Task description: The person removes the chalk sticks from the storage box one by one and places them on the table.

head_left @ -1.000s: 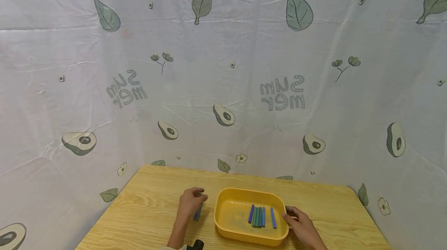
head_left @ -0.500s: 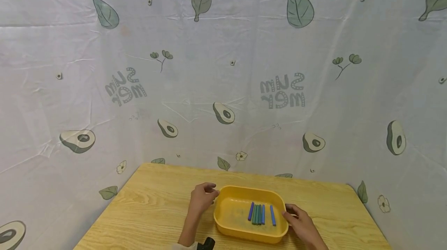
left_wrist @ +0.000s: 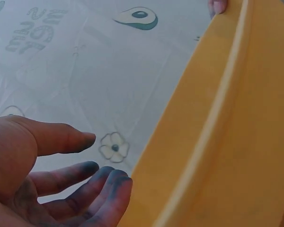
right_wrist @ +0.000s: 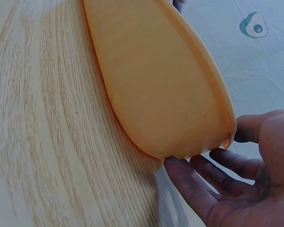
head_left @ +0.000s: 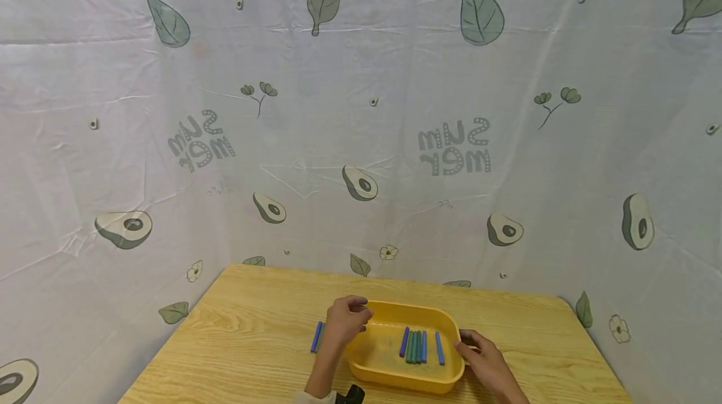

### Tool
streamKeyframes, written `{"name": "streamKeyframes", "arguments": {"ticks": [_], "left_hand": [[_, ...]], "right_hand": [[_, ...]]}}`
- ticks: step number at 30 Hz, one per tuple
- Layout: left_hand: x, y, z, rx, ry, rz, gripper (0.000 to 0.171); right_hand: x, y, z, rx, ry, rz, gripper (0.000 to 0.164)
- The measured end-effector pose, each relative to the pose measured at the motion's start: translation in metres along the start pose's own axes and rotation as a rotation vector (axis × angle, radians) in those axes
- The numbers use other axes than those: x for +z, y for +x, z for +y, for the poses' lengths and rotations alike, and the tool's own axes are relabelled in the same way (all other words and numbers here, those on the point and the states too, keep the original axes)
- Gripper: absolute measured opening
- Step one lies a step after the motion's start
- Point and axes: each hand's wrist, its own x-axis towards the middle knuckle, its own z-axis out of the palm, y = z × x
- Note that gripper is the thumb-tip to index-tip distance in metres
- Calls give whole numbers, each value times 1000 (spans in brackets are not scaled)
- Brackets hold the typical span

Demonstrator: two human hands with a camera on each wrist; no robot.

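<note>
Several sticks (head_left: pixel 418 347) in yellow tray (head_left: pixel 403 382), lower centre | left hand (head_left: pixel 344 322): fingers and thumb apart | right hand (head_left: pixel 484 357): fingers pinching tray's end | I'd brace tray, lay sticks parallel

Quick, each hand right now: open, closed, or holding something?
Left hand: open, holding nothing, at the left end of the yellow tray.
Right hand: holding the tray's right end by its rim.
</note>
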Motion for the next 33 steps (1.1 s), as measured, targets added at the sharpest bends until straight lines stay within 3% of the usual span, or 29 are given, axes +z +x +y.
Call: {"name": "streamKeyframes", "arguments": {"ticks": [11, 21, 30, 33], "left_hand": [[24, 3, -6, -47, -57, -70, 38], [49, 10, -11, -67, -57, -73, 37], [68, 14, -16, -88, 19, -106, 32], [72, 14, -18, -67, 61, -107, 30]], "right_hand": [[1, -3, -1, -9, -9, 4, 47], [1, -2, -1, -15, -30, 19, 47], [1, -1, 2, -23, -11, 19, 45], [2, -2, 0, -23, -14, 24, 45]]}}
